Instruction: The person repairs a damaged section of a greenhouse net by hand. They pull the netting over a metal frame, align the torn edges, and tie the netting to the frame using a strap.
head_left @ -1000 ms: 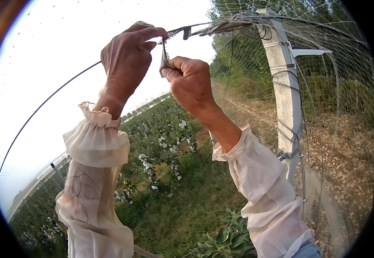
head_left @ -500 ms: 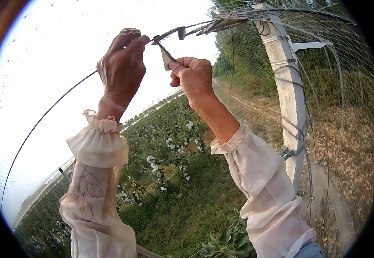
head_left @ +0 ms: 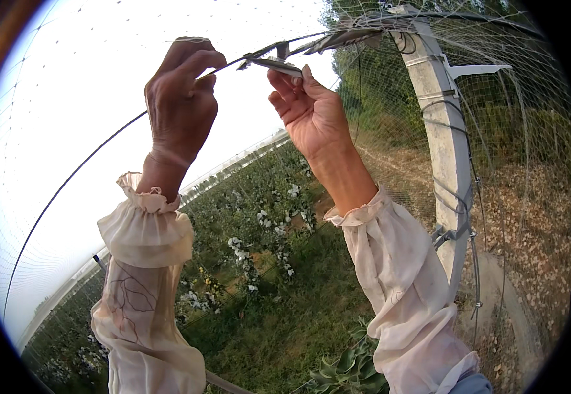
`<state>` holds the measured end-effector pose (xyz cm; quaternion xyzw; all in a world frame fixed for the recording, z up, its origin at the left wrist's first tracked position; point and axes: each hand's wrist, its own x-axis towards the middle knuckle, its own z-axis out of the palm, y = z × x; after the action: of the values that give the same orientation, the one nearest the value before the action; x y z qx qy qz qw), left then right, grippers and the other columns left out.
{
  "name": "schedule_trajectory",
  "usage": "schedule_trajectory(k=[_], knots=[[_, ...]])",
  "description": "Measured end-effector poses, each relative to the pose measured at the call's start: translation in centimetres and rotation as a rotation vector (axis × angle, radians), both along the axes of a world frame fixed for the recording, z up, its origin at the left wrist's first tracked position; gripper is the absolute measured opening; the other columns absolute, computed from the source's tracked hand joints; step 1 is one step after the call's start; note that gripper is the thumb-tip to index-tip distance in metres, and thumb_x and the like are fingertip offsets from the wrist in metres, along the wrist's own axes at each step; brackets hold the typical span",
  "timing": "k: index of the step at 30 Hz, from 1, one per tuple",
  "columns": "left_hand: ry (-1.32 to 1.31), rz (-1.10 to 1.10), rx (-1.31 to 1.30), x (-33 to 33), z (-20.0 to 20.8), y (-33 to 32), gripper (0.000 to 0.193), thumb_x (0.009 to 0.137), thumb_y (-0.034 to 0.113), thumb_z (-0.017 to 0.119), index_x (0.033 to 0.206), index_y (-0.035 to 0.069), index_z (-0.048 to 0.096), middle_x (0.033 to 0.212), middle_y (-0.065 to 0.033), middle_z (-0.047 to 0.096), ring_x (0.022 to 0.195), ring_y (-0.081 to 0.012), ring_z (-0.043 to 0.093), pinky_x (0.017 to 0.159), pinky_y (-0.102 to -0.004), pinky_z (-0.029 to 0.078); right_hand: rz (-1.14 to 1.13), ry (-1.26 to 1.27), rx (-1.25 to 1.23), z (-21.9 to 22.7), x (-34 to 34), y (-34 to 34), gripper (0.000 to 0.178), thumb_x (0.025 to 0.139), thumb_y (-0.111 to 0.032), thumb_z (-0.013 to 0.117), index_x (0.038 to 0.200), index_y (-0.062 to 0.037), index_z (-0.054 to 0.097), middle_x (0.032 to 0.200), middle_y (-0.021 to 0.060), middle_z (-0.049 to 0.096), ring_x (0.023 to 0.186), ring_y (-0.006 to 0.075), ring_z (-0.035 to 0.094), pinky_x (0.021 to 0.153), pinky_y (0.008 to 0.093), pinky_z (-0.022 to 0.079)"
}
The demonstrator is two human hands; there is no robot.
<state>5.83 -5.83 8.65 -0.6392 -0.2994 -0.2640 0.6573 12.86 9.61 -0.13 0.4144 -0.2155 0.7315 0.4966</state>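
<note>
A thin dark wire [head_left: 78, 167] runs up from the lower left, behind my left hand [head_left: 183, 102] and on to the post. My left hand is raised, its fingers bent and closed on the wire. Just right of it, a flat grey strip [head_left: 275, 65] is looped over the wire, with a short end sticking up. My right hand [head_left: 315, 115] pinches the strip's free end between thumb and fingertips, palm partly toward me. The strip lies nearly level, just under the wire. Both forearms are in loose, sheer pale sleeves.
A concrete post [head_left: 433, 111] with wires wound round it and a white bracket [head_left: 479, 69] stands at the right. Fine netting [head_left: 495, 131] hangs around it. More grey wrapping [head_left: 344, 41] is bunched along the wire. Below are leafy rows with white bags [head_left: 239, 253] and grass.
My right hand has moved up and to the right and turned its palm toward me. The strip has swung from slanting down to nearly level. My left hand has shifted slightly left.
</note>
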Motion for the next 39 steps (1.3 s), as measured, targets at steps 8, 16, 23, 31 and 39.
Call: schedule_trajectory(k=[8, 16, 23, 31, 39], knots=[[-0.269, 0.193, -0.084, 1.0, 0.4, 0.2, 0.01, 0.087, 0.006, 0.066, 0.09, 0.004, 0.075, 0.085, -0.0119, 0.072, 0.072, -0.0274, 0.07, 0.068, -0.0384, 0.055, 0.266, 0.233, 0.099, 0.7, 0.2, -1.6, 0.018, 0.1, -0.02, 0.06, 0.101, -0.0014, 0.059, 0.105, 0.0155, 0.067, 0.093, 0.0273, 0.067, 0.089, 0.0446, 0.059], [-0.445, 0.237, -0.114, 2.0, 0.4, 1.0, 0.018, 0.087, 0.013, 0.061, 0.093, 0.009, 0.077, 0.082, -0.012, 0.074, 0.079, -0.03, 0.071, 0.073, -0.0426, 0.052, 0.206, 0.164, 0.149, 0.1, -1.5, -3.8, 0.021, 0.103, -0.019, 0.055, 0.101, 0.0016, 0.061, 0.099, 0.0148, 0.068, 0.088, 0.0252, 0.066, 0.084, 0.0401, 0.058], [-0.703, 0.171, -0.201, 1.7, 1.7, 0.7, 0.023, 0.082, 0.015, 0.063, 0.098, 0.011, 0.079, 0.082, -0.0031, 0.076, 0.076, -0.0184, 0.07, 0.073, -0.0334, 0.052, 0.223, 0.132, 0.167, 0.3, -3.0, -5.6, 0.022, 0.103, -0.018, 0.053, 0.104, 0.0017, 0.062, 0.099, 0.0115, 0.068, 0.085, 0.0207, 0.066, 0.079, 0.036, 0.057], [-0.836, 0.012, -0.232, 2.5, 2.0, 1.8, 0.028, 0.075, 0.004, 0.069, 0.102, -0.001, 0.074, 0.085, -0.0091, 0.076, 0.074, -0.0136, 0.067, 0.066, -0.0275, 0.05, 0.308, 0.061, -0.079, 1.4, -4.1, -4.4, 0.01, 0.095, -0.004, 0.064, 0.104, -0.0004, 0.062, 0.092, 0.0082, 0.066, 0.085, 0.0184, 0.064, 0.08, 0.0318, 0.056], [-0.825, 0.222, -0.201, 3.4, 2.2, 2.2, 0.021, 0.074, 0.013, 0.077, 0.093, 0.005, 0.076, 0.08, -0.0042, 0.076, 0.073, -0.0115, 0.067, 0.071, -0.0277, 0.048, 0.341, -0.008, -0.116, 2.2, -4.8, -4.8, 0.011, 0.097, -0.003, 0.06, 0.107, 0.0009, 0.061, 0.093, 0.0085, 0.065, 0.08, 0.0171, 0.063, 0.074, 0.0302, 0.056]])
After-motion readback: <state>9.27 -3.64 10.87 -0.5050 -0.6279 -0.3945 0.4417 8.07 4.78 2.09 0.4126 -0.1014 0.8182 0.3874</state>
